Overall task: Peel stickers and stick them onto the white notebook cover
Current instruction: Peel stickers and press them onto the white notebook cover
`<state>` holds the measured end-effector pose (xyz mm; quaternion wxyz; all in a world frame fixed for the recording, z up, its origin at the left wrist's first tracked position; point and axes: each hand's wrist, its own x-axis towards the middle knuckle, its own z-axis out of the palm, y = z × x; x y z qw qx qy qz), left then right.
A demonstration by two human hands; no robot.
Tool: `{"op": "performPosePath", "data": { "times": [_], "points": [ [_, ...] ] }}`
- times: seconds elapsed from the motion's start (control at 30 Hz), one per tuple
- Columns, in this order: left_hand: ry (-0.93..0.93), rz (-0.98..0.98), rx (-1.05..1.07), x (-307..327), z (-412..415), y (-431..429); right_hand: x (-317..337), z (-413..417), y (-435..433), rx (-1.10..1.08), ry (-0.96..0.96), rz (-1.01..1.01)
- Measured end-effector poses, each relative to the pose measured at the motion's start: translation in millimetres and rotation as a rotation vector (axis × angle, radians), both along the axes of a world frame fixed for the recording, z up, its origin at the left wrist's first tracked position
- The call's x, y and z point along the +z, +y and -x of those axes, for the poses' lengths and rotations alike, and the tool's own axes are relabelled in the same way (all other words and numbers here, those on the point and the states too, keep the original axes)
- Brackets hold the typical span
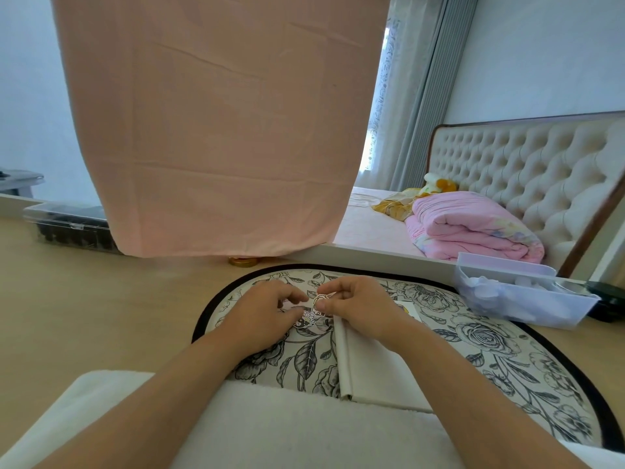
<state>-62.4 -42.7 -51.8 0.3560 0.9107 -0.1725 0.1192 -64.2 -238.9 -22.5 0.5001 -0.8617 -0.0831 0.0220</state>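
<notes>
Both hands meet over the far middle of the flowered mat (507,350), which lies on the bench (101,299) close to its near edge. The right hand (358,306) pinches a small pale sticker (318,302) between thumb and forefinger. The left hand (267,309), fingers curled, appears to pinch the sticker sheet (306,322) just below it, though the contact itself is too small to see surely. The sticker looks partly lifted, so the peel is judged still in hand.

The white notebook (368,370) lies closed on the mat, directly under the right wrist. It sits to the right of the sticker sheet and reaches back toward the near edge of the bench. Its long axis runs from near edge to far edge, leaning slightly left at the far end, with the folded spine along its left side. The right hand is the nearer one. From the pinch, the bare cover lies toward the person and a little to the right, so the placing move is probably a short draw back and down.
</notes>
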Motion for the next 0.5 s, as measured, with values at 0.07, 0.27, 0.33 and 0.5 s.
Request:
{"op": "performPosePath", "data": {
  "times": [0.07, 0.27, 0.33, 0.5],
  "points": [
    [0.016, 0.191, -0.027, 3, 4, -5, 1, 3, 1, -0.006, 0.001, -0.018],
    [0.155, 0.514, -0.060, 8, 12, -14, 5, 10, 2, 0.001, -0.026, -0.056],
    [0.170, 0.585, -0.016, 10, 13, -14, 6, 13, 2, -0.013, -0.035, -0.087],
    [0.185, 0.693, 0.058, 12, 14, -14, 7, 14, 1, -0.016, 0.017, -0.101]
  ]
}}
